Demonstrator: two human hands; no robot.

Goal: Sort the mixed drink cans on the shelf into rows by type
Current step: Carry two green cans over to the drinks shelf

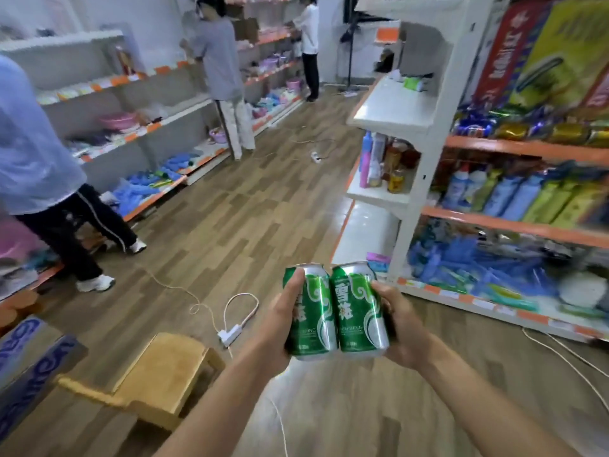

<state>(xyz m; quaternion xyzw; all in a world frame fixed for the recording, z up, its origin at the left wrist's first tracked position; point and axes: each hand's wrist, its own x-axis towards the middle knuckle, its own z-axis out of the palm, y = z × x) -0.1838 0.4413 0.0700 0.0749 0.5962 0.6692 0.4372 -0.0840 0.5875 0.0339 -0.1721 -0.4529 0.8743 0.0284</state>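
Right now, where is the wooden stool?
In the head view the wooden stool stands on the floor at lower left, left of the left hand, with a white power strip by its far right corner.

The wood-plank floor (263,209) carries a low wooden stool (164,367) at the near left. Just beyond it lies a white power strip (229,335) with a looped cable. A white-and-orange shelf unit (514,150) stands on the right, holding bottles (372,163) on its end shelves and blue and green packets (527,199) along the side. Long shelving (108,82) lines the left wall, with a pink basin (117,120) and blue goods (155,183) on it.
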